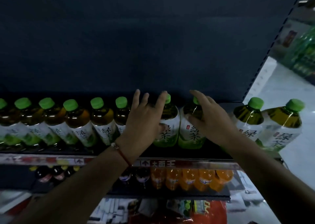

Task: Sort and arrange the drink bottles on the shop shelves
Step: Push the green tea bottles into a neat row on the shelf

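Note:
Green-capped green tea bottles with white labels stand in a row on a dark shelf (213,153). My left hand (143,119) has its fingers spread and lies against the left side of one middle bottle (170,119), thumb on its label. My right hand (211,119) curls around the neighbouring bottle (189,133), thumb on its shoulder and fingers over its cap. The two bottles stand upright and touch each other. Several more tea bottles (76,119) line up to the left, and two others (248,119) stand at the shelf's right end.
A price strip (158,163) runs along the shelf front. On the shelf below stand orange soda bottles (190,178) and dark bottles (51,172). A dark back panel (136,44) rises behind the row. A white perforated upright (265,67) bounds the right side.

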Motion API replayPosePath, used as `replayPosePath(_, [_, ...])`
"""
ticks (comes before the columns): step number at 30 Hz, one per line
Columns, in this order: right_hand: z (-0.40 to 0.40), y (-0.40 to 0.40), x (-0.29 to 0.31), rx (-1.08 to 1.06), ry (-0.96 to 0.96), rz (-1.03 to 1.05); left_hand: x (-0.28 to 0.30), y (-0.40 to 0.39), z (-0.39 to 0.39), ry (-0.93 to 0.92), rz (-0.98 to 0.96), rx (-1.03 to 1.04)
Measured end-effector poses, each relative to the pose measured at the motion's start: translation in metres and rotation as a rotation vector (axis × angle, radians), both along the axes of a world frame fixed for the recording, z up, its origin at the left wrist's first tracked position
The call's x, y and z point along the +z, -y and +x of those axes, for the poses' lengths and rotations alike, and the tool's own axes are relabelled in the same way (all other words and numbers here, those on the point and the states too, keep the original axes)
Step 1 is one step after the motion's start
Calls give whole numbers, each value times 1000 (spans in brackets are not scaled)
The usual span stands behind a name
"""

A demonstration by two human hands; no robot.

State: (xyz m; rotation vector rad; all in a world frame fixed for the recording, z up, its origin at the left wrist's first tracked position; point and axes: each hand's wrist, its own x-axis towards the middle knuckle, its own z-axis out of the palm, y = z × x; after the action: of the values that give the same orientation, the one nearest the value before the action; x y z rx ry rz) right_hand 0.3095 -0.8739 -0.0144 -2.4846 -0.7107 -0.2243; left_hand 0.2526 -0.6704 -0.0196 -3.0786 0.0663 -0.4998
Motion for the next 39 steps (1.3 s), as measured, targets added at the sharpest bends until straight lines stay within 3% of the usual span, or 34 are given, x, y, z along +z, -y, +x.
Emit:
replayPosePath(5, [-1,3,-6,20,-51,150,1,-6,-3,-5,-11,-28])
replayPosePath(9, [-4,4,-9,-8,-131,245,5,-10,-16,92,32,-52])
replayPosePath(23, [-16,-8,-7,-156,-172,330,-6,-19,-23,178,66,-83])
replayPosePath(29, [-21,-18,-1,-171,-210,289,-11,-23,-21,102,29,-98])
replayPosePath(35, [-34,-23,-7,-160,-185,300,-7,-21,-24,155,56,-99])
replayPosePath(39, [-44,-12,6,-174,-41,144,-6,-2,-24,193,-5,-288])
